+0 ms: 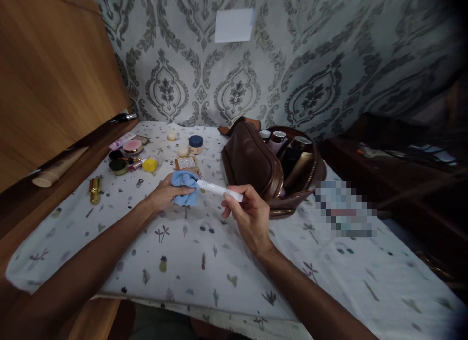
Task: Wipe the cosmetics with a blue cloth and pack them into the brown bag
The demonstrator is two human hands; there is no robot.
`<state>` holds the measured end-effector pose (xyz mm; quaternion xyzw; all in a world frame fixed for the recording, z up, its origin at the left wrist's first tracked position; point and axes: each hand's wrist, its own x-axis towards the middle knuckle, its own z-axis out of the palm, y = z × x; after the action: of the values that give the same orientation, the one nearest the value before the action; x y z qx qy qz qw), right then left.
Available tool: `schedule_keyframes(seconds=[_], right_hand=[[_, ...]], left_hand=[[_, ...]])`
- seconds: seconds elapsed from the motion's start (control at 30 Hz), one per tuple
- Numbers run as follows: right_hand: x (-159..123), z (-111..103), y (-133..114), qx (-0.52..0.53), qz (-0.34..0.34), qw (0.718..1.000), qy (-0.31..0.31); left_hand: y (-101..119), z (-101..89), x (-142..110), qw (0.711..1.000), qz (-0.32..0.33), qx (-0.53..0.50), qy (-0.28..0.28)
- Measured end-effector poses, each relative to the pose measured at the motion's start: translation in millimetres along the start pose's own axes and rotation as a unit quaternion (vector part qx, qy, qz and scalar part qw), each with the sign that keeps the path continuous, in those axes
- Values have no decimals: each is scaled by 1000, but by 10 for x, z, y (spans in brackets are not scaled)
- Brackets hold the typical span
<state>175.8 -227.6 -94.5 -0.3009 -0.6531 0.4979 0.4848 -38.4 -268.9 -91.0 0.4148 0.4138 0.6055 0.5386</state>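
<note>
Looks like a home, prob. a bedrm or dressing corner; can't pin down exact rm. Judging by damask-style wall covering (237, 89) w/ blank white sheet (234, 26) on it, plant-print tablecloth (190, 281), wood cabinet (54, 76) at L. Also shows personal stuff, not shop stock: pink compact (132, 146), blue-lidded jar (196, 145), gold tube (95, 190), open brown bag (248, 159) w/ bottles etc. inside.

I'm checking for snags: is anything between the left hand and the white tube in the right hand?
Only the blue cloth, held in the left hand, lies between its fingers and the dark end of the white tube in the right hand. Nothing else visible stands there.
</note>
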Motion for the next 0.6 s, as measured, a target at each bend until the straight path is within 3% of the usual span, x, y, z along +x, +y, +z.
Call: schedule_keyframes(seconds=[0.2,0.4,0.6], right_hand=[[5,-2,12,-1,14,999,-32],[-6,-10,14,-57,-13,995,-76],[12,23,22,36,81,986,-140]], left_hand=[[-16,-29,7,999,4,41,35],[-91,-81,25,997,-1,48,55],[-11,1,18,999,-3,1,41]])
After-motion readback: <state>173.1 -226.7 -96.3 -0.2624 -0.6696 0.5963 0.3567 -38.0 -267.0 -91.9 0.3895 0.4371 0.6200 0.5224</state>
